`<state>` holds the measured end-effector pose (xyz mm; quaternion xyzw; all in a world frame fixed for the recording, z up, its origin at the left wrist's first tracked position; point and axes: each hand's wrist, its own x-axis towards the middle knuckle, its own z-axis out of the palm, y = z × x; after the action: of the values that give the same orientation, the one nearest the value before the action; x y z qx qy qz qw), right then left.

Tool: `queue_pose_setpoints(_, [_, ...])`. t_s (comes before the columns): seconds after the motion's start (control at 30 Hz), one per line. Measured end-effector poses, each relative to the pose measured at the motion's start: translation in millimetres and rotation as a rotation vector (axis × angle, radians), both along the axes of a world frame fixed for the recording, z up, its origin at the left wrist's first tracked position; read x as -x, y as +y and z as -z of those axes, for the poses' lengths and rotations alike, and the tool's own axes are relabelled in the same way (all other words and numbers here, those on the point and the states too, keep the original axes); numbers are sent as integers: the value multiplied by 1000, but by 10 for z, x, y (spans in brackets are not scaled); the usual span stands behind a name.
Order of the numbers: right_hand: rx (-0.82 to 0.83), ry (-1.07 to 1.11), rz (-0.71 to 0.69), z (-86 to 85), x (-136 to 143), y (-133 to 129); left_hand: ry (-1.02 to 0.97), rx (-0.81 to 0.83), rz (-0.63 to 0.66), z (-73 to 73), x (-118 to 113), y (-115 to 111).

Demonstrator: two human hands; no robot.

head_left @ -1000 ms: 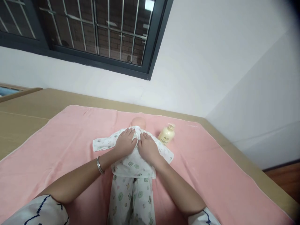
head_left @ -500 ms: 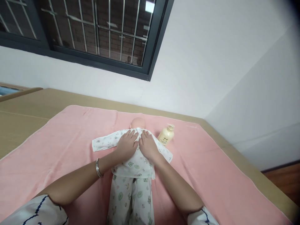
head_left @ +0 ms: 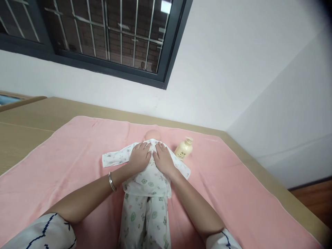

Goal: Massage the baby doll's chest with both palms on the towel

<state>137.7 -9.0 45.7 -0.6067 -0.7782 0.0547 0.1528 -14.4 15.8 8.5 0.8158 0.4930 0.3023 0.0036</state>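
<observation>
A doll in a white patterned top (head_left: 147, 183) and matching trousers (head_left: 157, 218) lies on a pink blanket (head_left: 220, 186), its bald head (head_left: 152, 135) toward the wall. My left hand (head_left: 140, 157) rests flat on the left side of the doll's upper back or chest; which side is up I cannot tell. Beside it my right hand (head_left: 164, 158) lies flat on the right side, fingers toward the collar. Both hands are open and hold nothing. To the right of the doll's shoulder stands or leans a pale yellow pump bottle (head_left: 184, 149).
The blanket covers a wooden surface (head_left: 31, 129) whose far edge meets a white wall (head_left: 202, 79). Above is a dark-framed window (head_left: 109, 34) with bars. Brown wood (head_left: 315, 197) shows at the right edge.
Both hands have shifted slightly up toward the collar, and the cloth at the neck has moved up a little over the doll's head. The bottle has stayed put.
</observation>
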Motion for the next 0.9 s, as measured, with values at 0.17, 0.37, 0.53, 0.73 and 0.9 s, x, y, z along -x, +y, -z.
queue_pose_setpoints(0.17, [-2,32,6,38,-7,27,22,-35,-61,-6,-50,-131])
queue_pose_setpoints(0.37, [0,-4,62,-14,37,0,55,-18,-70,-51,-95,-285])
queue_pose_setpoints(0.53, [-52,-108,54,-22,184,-226,39,55,-11,-163,34,-79])
queue_pose_setpoints(0.73, [-73,-94,-33,-49,215,-325,66,89,-48,-122,82,18])
queue_pose_setpoints(0.9, [-20,34,14,-80,35,-70,71,-17,12,-21,-50,-237])
